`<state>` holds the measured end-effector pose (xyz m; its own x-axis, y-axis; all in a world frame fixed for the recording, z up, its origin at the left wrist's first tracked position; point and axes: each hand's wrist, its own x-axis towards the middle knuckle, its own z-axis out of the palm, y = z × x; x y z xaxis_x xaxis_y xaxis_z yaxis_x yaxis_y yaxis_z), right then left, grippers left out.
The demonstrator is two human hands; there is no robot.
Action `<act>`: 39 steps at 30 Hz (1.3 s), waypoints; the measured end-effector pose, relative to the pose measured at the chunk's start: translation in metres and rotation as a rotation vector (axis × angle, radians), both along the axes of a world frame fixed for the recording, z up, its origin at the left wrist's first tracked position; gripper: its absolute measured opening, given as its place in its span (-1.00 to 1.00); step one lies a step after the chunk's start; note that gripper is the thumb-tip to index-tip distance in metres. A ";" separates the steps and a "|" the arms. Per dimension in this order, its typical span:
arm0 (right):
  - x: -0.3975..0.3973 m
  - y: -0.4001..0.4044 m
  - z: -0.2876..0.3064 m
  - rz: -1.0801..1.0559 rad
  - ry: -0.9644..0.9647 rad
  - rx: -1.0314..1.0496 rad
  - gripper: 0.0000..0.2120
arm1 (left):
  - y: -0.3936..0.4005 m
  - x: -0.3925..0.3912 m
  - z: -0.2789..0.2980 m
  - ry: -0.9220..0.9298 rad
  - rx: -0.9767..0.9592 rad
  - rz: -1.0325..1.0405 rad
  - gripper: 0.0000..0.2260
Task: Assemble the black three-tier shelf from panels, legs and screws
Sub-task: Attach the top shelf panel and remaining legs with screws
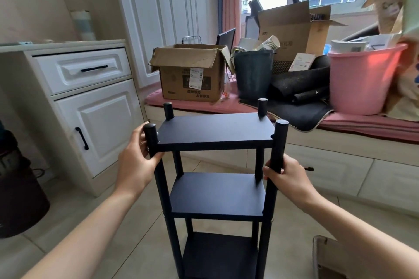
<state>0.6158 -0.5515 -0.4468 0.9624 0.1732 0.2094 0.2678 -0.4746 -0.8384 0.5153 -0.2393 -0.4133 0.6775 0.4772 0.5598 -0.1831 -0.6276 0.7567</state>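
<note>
— How far along is it, from where you stand?

— From the head view, the black shelf (217,179) stands upright on the tiled floor (127,229), right in front of the person. I count three panels: the top panel (215,130), the middle panel (218,195) and the bottom panel (221,253), stacked one under the other.

— And the legs?

— Four of them poke up past the top panel, one at each corner. The near left leg (151,140), the near right leg (280,145), the far left leg (169,111) and the far right leg (262,107).

— What are the hands doing?

— Two hands, both on the shelf. The left hand (138,163) has its fingers curled round the near left leg, thumb across the front, just under the top panel's corner. The right hand (288,176) is wrapped round the near right leg, a little lower, between the top and middle panels.

— Anything behind?

— A padded window bench (362,123) carries clutter: two open cardboard boxes, the closer box (192,72) and the bigger box (292,29) behind, one dark bin (252,72) and one pink tub (362,79). To the left is a white cabinet (90,106) with one drawer and one door.
</note>
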 end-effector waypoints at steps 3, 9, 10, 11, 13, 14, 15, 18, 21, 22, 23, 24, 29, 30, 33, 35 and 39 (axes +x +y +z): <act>-0.004 -0.002 -0.001 0.005 -0.003 -0.029 -0.92 | 0.001 -0.006 -0.004 -0.015 -0.016 -0.002 -0.35; -0.011 -0.005 -0.001 0.041 0.011 -0.046 -0.92 | -0.022 -0.017 -0.009 -0.007 0.449 0.221 -0.14; -0.012 -0.005 -0.001 0.042 0.015 -0.045 -0.92 | -0.028 -0.017 -0.008 -0.003 0.634 0.314 -0.14; -0.012 -0.005 -0.001 0.041 0.019 -0.042 -0.92 | -0.034 -0.017 -0.005 -0.011 0.804 0.382 -0.17; -0.013 -0.006 0.001 0.039 0.024 -0.044 -0.93 | -0.052 -0.011 0.001 -0.025 1.012 0.388 -0.22; -0.013 -0.007 0.002 0.040 0.030 -0.042 -0.94 | -0.064 -0.006 0.004 -0.012 1.049 0.350 -0.24; -0.014 -0.007 0.003 0.042 0.038 -0.036 -0.95 | -0.076 0.000 0.006 0.010 1.060 0.300 -0.26; -0.016 -0.009 0.004 0.064 0.020 -0.002 -0.93 | -0.114 0.016 0.007 0.076 1.058 0.138 -0.32; -0.018 -0.010 0.004 0.082 -0.047 0.016 -0.85 | -0.143 0.036 0.007 0.085 1.042 0.060 -0.42; -0.018 -0.010 0.005 0.086 -0.069 0.013 -0.82 | -0.151 0.042 0.008 0.072 1.036 0.048 -0.44; -0.017 -0.011 0.005 0.086 -0.086 0.008 -0.80 | -0.158 0.049 0.008 0.058 1.033 0.041 -0.47; -0.016 -0.012 0.004 0.085 -0.096 0.006 -0.79 | -0.165 0.055 0.009 0.038 1.032 0.039 -0.49; -0.014 -0.015 -0.004 0.092 -0.104 0.002 -0.83 | -0.179 0.070 0.005 -0.072 1.045 0.100 -0.60; -0.013 -0.016 -0.005 0.093 -0.103 0.001 -0.83 | -0.179 0.072 0.003 -0.091 1.049 0.109 -0.61; -0.012 -0.016 -0.007 0.114 -0.098 0.005 -0.84 | -0.178 0.076 -0.002 -0.131 1.043 0.115 -0.63; -0.012 -0.016 -0.007 0.139 -0.103 0.016 -0.85 | -0.178 0.079 -0.004 -0.150 1.025 0.117 -0.64; -0.010 -0.018 -0.007 0.159 -0.111 0.000 -0.84 | -0.178 0.081 -0.006 -0.149 0.978 0.100 -0.65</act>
<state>0.6056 -0.5691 -0.4538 0.8937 0.3214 0.3131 0.4307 -0.4189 -0.7994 0.5961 -0.4176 -0.4192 0.5504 -0.1889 0.8133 -0.1466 -0.9808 -0.1286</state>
